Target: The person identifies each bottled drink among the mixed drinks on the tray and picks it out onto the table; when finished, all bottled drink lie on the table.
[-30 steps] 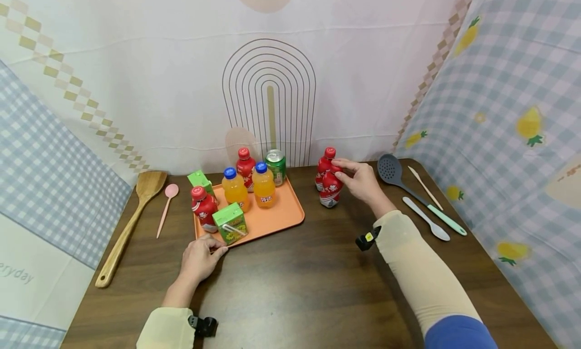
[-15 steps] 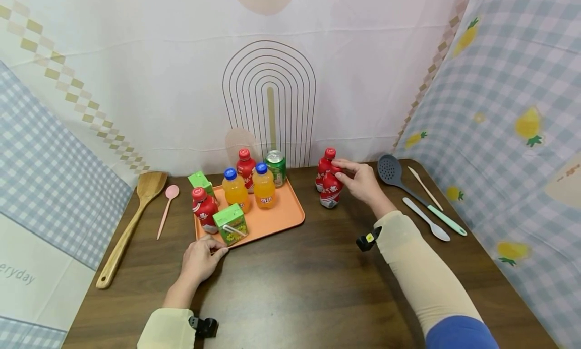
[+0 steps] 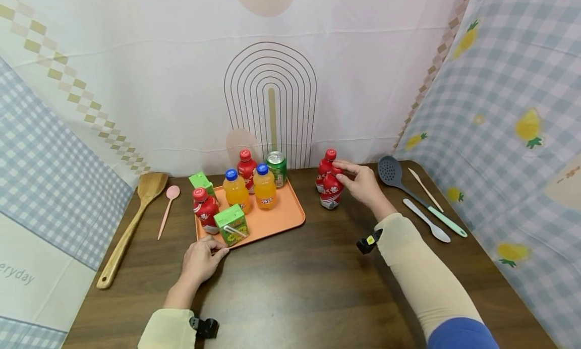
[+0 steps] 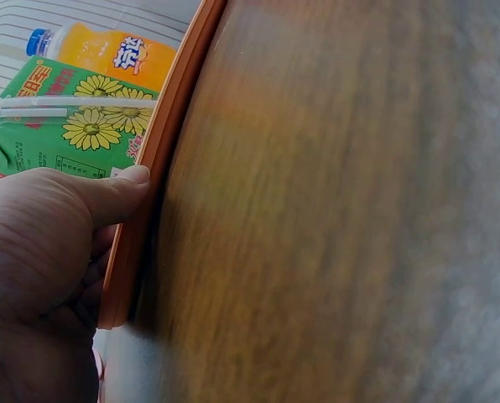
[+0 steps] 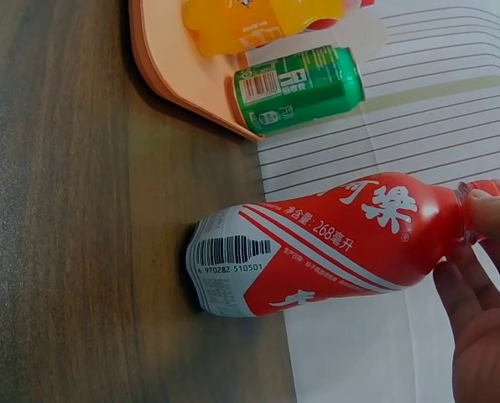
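Observation:
My left hand (image 3: pixel 199 259) pinches the front left corner of an orange tray (image 3: pixel 277 220); in the left wrist view its thumb presses on the rim. On that tray stand a green juice box (image 3: pixel 231 227) with a straw, a red bottle (image 3: pixel 206 213) near the left edge, two orange soda bottles (image 3: pixel 265 187) with blue caps, another red bottle at the back, a second green carton and a green can (image 3: pixel 276 168). To the right of the tray, my right hand (image 3: pixel 364 186) grips a red drink bottle (image 5: pixel 334 243) by its neck and cap. It is upright, in front of another red bottle (image 3: pixel 323 172).
At the left lie a wooden spatula (image 3: pixel 131 228) and a pink spoon (image 3: pixel 168 210). At the right are a grey skimmer (image 3: pixel 391 172) with a mint handle, a white spoon (image 3: pixel 426 220) and a slim knife (image 3: pixel 424 187). Cloth walls border the brown table (image 3: pixel 290 288).

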Tool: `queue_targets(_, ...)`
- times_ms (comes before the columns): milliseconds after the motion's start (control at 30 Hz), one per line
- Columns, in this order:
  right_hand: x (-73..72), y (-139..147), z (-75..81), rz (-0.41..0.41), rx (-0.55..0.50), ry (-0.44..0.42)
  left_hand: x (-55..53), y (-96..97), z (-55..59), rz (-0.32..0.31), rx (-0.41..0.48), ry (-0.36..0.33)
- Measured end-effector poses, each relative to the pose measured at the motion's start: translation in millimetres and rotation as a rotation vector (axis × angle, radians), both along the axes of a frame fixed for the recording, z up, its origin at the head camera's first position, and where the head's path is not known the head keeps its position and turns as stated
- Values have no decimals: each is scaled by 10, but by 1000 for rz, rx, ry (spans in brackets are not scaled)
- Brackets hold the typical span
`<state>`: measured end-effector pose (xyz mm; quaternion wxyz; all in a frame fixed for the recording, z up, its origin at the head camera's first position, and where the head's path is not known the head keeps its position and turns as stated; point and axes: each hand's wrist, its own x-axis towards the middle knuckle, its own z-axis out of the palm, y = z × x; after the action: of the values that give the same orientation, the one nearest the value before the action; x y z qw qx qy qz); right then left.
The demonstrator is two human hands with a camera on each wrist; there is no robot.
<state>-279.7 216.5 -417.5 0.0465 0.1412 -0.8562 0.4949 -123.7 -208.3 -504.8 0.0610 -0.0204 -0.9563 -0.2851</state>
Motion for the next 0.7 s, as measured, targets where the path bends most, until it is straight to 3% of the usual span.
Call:
queue_targets(167,29,-4,30,3,-15,24,-6,-5,-7,0,5,-1)
queue_targets(333,73,-52,160,-10,-33,104,-8,-7,-13,2,1,12)
queue_targets(600,374,-353,696,18,-82,198,-10,-10,-22,-3,-2,24)
queue_targets(700,388,-472,773,61,-100,211,-8,-11,-22,-4,1,22)
